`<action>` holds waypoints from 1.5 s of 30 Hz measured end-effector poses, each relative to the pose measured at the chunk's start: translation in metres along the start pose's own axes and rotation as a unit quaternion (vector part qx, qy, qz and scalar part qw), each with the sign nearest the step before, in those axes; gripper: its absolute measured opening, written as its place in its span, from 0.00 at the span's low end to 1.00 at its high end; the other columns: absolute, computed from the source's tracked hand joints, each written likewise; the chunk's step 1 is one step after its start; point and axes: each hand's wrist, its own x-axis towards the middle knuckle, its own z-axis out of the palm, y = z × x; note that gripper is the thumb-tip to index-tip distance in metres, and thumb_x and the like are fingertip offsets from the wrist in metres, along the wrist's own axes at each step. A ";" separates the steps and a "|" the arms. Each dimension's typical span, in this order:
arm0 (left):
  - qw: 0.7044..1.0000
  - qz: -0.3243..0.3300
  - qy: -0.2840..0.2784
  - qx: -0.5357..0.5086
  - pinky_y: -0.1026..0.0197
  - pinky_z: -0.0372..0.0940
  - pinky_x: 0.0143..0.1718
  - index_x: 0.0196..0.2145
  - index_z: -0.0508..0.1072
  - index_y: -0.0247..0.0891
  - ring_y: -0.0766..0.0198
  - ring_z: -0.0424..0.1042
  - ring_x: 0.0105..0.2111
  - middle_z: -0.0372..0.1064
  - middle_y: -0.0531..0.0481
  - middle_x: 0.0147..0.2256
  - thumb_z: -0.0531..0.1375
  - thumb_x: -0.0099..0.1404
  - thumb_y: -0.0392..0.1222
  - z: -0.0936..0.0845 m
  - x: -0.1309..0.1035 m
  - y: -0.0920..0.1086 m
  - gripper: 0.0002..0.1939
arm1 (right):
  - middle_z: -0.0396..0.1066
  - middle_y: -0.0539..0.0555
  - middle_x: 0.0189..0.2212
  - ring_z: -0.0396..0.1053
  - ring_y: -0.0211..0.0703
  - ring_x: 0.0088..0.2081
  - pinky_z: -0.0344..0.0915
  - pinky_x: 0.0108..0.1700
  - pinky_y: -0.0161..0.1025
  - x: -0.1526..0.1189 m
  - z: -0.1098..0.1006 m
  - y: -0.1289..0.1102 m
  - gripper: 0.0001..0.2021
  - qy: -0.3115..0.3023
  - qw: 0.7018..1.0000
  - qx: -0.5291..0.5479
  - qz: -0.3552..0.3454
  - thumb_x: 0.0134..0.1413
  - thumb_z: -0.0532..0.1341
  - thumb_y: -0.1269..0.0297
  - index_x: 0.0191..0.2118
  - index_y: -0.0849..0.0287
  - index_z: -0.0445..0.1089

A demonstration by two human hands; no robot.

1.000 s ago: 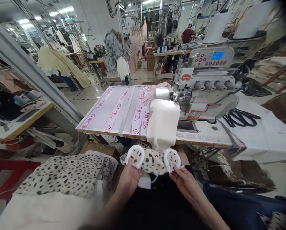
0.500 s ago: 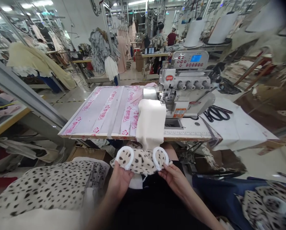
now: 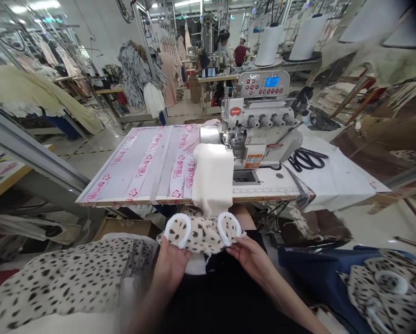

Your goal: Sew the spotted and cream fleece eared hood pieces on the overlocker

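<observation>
One spotted fabric piece (image 3: 204, 234) was held at both ends, just below the front edge of the sewing table (image 3: 270, 176).
The left hand (image 3: 170, 263) pinched it by one white-trimmed round patch (image 3: 178, 230), the right hand (image 3: 247, 254) by a second patch (image 3: 229, 228); above, cream cloth (image 3: 213, 178) draped over the table edge near the sewing machine (image 3: 260, 123).

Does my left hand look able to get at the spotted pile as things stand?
Probably, but it would need to let go first: your left hand holds the spotted piece. The pile lies to its left, nothing visible between.
</observation>
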 end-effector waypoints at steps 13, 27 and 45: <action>1.000 -0.009 0.014 0.010 0.41 0.56 0.50 0.58 0.52 0.38 0.47 0.61 0.51 0.58 0.35 0.53 0.47 0.63 0.55 0.008 -0.003 0.002 0.30 | 0.74 0.55 0.32 0.71 0.41 0.31 0.69 0.36 0.39 -0.001 -0.002 0.000 0.10 0.010 1.000 0.003 0.024 0.39 0.67 0.72 0.32 0.63 0.71; 0.999 -0.024 -0.023 -0.005 0.46 0.56 0.52 0.56 0.55 0.41 0.52 0.60 0.52 0.61 0.40 0.52 0.51 0.63 0.50 0.001 -0.003 0.000 0.26 | 0.74 0.53 0.30 0.71 0.40 0.31 0.70 0.38 0.39 -0.001 -0.007 0.001 0.08 0.016 0.999 -0.006 0.030 0.39 0.67 0.71 0.30 0.63 0.72; 0.994 -0.018 0.064 0.090 0.51 0.63 0.49 0.50 0.60 0.39 0.56 0.66 0.47 0.65 0.43 0.47 0.60 0.53 0.28 0.005 0.004 -0.003 0.27 | 0.74 0.53 0.28 0.71 0.39 0.29 0.69 0.36 0.38 0.000 -0.008 0.001 0.08 -0.009 1.000 0.004 0.023 0.42 0.66 0.71 0.33 0.63 0.71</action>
